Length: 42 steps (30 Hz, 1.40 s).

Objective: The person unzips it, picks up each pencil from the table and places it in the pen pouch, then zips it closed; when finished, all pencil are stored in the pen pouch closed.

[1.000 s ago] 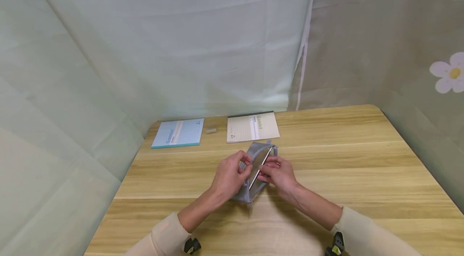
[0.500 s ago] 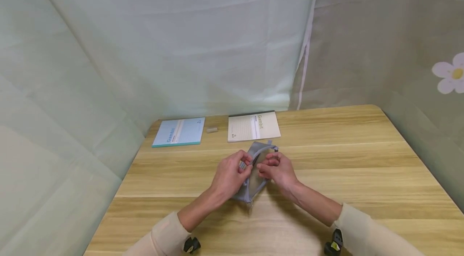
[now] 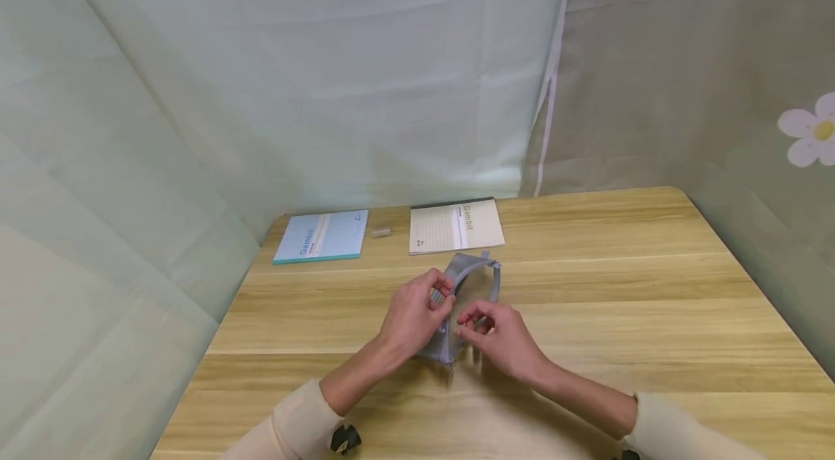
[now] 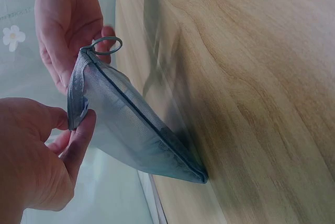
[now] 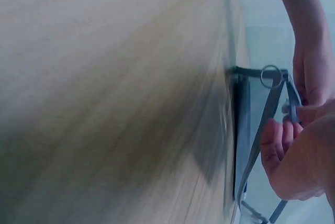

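A grey mesh zip pouch [image 3: 471, 293] stands on the table with its zipped mouth gaping. My left hand [image 3: 417, 311] pinches one edge of that mouth between thumb and fingers; in the left wrist view the left hand [image 4: 39, 156] grips the zip band. My right hand [image 3: 499, 335] hovers at the near end of the mouth, its fingers loosely bent with nothing visible between them. In the left wrist view the right hand [image 4: 70, 22] is beside the pouch's end, where a small ring [image 4: 108, 45] hangs. The contents are mostly hidden.
A blue notebook [image 3: 321, 236] lies at the table's back left, with a small pale eraser-like block [image 3: 381, 232] to its right. A cream notebook [image 3: 457, 227] is behind the pouch. Cloth curtains [image 3: 391, 83] hang along the table's back and sides.
A thin white-edged stick like a pen, pinched by my right hand across the pouch's mouth, has dropped out of sight. The right hand then moved toward the near end; the left stayed.
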### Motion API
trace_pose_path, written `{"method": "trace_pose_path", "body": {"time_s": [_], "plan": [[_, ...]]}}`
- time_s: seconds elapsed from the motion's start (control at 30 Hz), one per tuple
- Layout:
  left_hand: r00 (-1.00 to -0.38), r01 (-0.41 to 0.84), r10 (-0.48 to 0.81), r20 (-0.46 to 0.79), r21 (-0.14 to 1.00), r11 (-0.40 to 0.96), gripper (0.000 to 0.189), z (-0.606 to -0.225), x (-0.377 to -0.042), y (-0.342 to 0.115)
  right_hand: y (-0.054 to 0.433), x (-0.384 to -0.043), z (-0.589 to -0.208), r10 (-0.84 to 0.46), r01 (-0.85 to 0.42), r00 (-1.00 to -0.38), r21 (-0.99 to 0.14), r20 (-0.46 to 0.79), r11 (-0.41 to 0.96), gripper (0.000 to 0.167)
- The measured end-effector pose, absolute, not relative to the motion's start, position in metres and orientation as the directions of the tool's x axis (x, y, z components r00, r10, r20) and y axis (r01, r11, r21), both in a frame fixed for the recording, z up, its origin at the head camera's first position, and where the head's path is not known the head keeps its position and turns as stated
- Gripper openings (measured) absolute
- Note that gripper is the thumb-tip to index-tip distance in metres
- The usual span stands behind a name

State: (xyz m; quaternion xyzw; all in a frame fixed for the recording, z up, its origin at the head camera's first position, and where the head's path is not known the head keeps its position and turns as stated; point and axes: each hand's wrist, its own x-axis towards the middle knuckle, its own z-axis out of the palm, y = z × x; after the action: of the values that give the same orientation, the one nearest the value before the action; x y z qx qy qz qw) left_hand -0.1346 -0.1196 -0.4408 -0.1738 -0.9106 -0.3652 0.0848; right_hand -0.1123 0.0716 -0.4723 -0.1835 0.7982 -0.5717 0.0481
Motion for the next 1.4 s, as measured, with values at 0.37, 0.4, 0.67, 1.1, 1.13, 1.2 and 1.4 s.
{"method": "trace_pose_path", "body": {"time_s": [0.37, 0.4, 0.67, 1.1, 1.13, 1.2, 1.4], "plan": [[-0.925, 0.378, 0.252, 0.284, 0.638, 0.67, 0.016, -0.442, -0.135, -0.12, 0.074, -0.088, -0.478, -0.48, -0.347, -0.861, -0.885, 0.168, 0.311, 0.016], [-0.925, 0.378, 0.251, 0.285, 0.638, 0.671, 0.016, -0.442, -0.135, -0.12, 0.074, -0.087, -0.479, -0.48, -0.354, -0.861, -0.878, 0.17, 0.323, 0.018], [-0.925, 0.378, 0.25, 0.285, 0.636, 0.672, 0.016, -0.443, -0.134, -0.119, 0.07, -0.083, -0.483, -0.465, -0.361, -0.866, -0.873, 0.183, 0.329, 0.025], [-0.947, 0.322, 0.242, 0.212, 0.666, 0.673, 0.006, -0.447, -0.128, -0.118, 0.065, -0.081, -0.486, -0.462, -0.387, -0.858, -0.874, 0.225, 0.294, 0.011], [-0.945, 0.325, 0.25, 0.21, 0.668, 0.67, 0.005, -0.447, -0.127, -0.119, 0.065, -0.081, -0.486, -0.462, -0.388, -0.857, -0.875, 0.227, 0.289, 0.011], [-0.94, 0.338, 0.275, 0.204, 0.681, 0.65, 0.006, -0.448, -0.125, -0.121, 0.064, -0.081, -0.487, -0.457, -0.387, -0.859, -0.876, 0.231, 0.286, 0.01], [-0.868, 0.48, 0.434, 0.243, 0.638, 0.603, 0.018, -0.453, -0.115, -0.133, 0.063, -0.082, -0.489, -0.424, -0.378, -0.873, -0.884, 0.241, 0.275, 0.012]]}}
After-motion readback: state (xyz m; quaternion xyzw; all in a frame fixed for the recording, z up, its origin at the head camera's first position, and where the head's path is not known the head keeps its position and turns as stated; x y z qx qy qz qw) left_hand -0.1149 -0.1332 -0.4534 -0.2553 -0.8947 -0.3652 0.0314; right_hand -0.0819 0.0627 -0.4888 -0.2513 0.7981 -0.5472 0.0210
